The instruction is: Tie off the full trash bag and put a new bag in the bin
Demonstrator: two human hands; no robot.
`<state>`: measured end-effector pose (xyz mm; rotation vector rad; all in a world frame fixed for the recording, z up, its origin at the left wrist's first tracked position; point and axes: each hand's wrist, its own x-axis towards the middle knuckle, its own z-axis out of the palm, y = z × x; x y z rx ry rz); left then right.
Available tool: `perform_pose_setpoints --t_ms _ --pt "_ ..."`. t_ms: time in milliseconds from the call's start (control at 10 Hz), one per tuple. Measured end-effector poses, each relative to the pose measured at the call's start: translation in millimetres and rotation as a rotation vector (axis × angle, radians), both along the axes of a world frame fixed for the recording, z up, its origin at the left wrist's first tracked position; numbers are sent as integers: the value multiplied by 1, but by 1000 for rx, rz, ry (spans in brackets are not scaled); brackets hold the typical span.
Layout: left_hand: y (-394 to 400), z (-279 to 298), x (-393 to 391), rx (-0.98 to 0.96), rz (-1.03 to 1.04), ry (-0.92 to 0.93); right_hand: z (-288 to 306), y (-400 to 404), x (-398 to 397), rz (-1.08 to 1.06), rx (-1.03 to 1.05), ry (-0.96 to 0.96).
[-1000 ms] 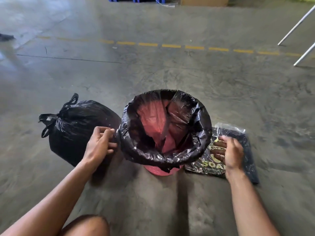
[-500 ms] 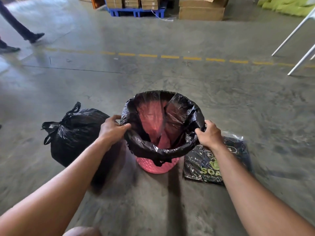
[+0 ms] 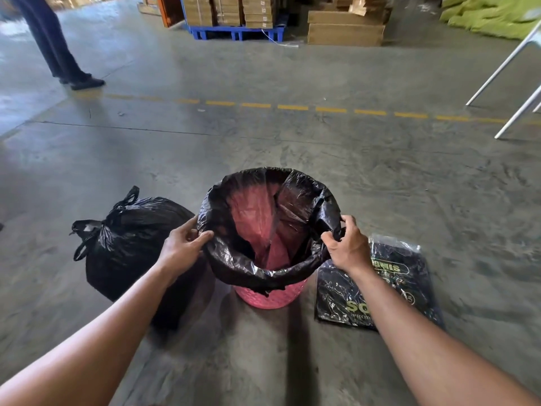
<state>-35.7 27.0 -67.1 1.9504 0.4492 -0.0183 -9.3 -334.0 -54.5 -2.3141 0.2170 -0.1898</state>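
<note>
- Left hand [image 3: 183, 247] and right hand [image 3: 347, 244] — each pinching the new bag [image 3: 248, 268] at opposite sides of the bin [image 3: 272, 298].
- Tied full bag [image 3: 128, 241] — just left of it.

Thin glossy plastic on a dull concrete floor.

The new bag [image 3: 234, 259] over the bin [image 3: 270, 297] is thin, crinkled black film, sheer enough that the red woven-textured plastic shows through. The tied bag [image 3: 131, 244] is the same shiny, wrinkled film. The pack of bags [image 3: 392, 282] wears clear glossy wrap. The floor [image 3: 292, 148] is worn, matt grey concrete; cardboard boxes [image 3: 345, 30] look plain and matt.
</note>
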Motion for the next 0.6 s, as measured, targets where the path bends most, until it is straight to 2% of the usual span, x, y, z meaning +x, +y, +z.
perform_pose_setpoints --t_ms 400,600 --pt "-11 -6 -8 25 55 -97 -10 -9 5 67 -46 20" --pt "-10 17 -25 68 35 -116 16 -44 14 194 -18 210"
